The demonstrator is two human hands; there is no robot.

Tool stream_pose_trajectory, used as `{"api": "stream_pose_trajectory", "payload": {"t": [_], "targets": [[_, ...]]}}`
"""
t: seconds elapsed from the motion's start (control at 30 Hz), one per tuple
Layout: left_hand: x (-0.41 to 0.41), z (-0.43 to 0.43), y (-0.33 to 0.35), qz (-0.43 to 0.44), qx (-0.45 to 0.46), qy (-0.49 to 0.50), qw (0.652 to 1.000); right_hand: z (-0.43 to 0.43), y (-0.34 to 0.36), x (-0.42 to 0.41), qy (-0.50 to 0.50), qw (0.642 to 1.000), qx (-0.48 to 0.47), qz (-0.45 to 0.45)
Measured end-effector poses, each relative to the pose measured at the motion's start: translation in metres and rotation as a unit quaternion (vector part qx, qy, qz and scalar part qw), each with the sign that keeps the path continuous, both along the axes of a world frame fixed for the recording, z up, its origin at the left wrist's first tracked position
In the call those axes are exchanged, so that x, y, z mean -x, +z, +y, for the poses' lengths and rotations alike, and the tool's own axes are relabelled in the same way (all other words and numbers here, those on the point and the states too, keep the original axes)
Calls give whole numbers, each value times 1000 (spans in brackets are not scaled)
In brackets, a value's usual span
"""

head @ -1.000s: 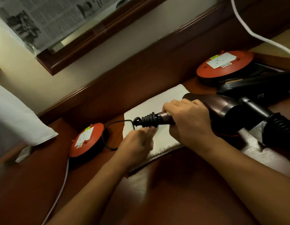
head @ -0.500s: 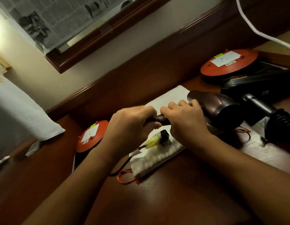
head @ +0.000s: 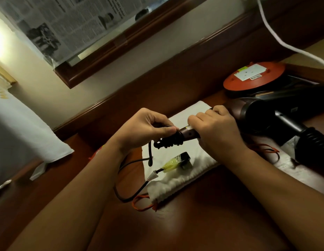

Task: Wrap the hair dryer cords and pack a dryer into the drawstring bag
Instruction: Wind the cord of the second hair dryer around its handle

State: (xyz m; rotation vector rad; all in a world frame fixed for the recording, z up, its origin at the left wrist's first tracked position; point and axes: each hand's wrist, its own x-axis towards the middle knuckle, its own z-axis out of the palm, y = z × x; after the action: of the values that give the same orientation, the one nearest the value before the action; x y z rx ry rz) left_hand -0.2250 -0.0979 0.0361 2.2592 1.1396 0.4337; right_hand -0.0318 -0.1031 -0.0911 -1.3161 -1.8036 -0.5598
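The white cloth drawstring bag (head: 177, 178) lay flat on the dark wooden bench (head: 212, 223). Just above the bag, the right hand (head: 218, 132) had its grip clenched round the handle of the bronze-brown plastic hair dryer (head: 190, 133), whose barrel reached past the bag's far right corner. The left hand (head: 145, 129), over the bag's left half, had its grip pinched, thumb against curled fingers, on the thin black cord (head: 123, 200) where it left the ribbed collar at the handle's end. From there the cord dropped off the bag's left edge and looped on the bench. It then came back onto the bag, ending in the black plug with yellow wrapping (head: 178, 161), which rested on the cloth. The orange drawstring (head: 141, 205) trailed from the bag's near corner.

The step in hand looked like the start of wrapping this dryer's cord: nearly all of it lay slack, and nothing was packed. The next move would call for the left hand to carry the cord round the handle in close turns while the right held the dryer steady. The slack would need feeding so the plug did not snag the drawstring.

To the right of the bag lay a second, black hair dryer (head: 284, 113), with an orange round disc with a white label (head: 252, 78) beyond it. Whether that dryer's cord was wrapped could not be told.
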Motion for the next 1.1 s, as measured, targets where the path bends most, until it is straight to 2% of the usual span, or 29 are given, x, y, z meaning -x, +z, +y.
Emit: {"api": "stream_pose_trajectory", "payload": {"t": [0.17,0.33,0.43,0.53,0.57,0.63,0.67,0.73,0.97,1.03,1.1], "targets": [[9,13,1,-50,65,-5,997,-4,2,-2,13,999,-42,5],[17,7,-4,-197,193,-43,960,-22,27,5,46,995,-86,20],[19,-11,-24,-279,180,21,943,-30,49,4,40,996,-78,0],[5,-40,-47,-279,203,138,928,-30,66,4,25,998,-50,-5],[-1,-50,-50,-239,180,161,940,-29,71,4,19,999,-37,-15],[-12,-66,-49,-64,64,180,979,-24,74,3,-2,999,3,-35],[-15,-72,-46,25,-10,181,983,-22,76,2,-12,999,20,-46],[-17,-84,-35,122,-109,177,970,-19,78,1,-26,997,46,-64],[-21,-107,-19,253,-273,118,921,-27,96,8,-71,985,122,-95],[-19,-107,-15,228,-335,106,908,-27,99,13,-78,982,132,-113],[-9,-100,-3,150,-408,100,895,-28,97,16,-75,978,136,-140]]}}
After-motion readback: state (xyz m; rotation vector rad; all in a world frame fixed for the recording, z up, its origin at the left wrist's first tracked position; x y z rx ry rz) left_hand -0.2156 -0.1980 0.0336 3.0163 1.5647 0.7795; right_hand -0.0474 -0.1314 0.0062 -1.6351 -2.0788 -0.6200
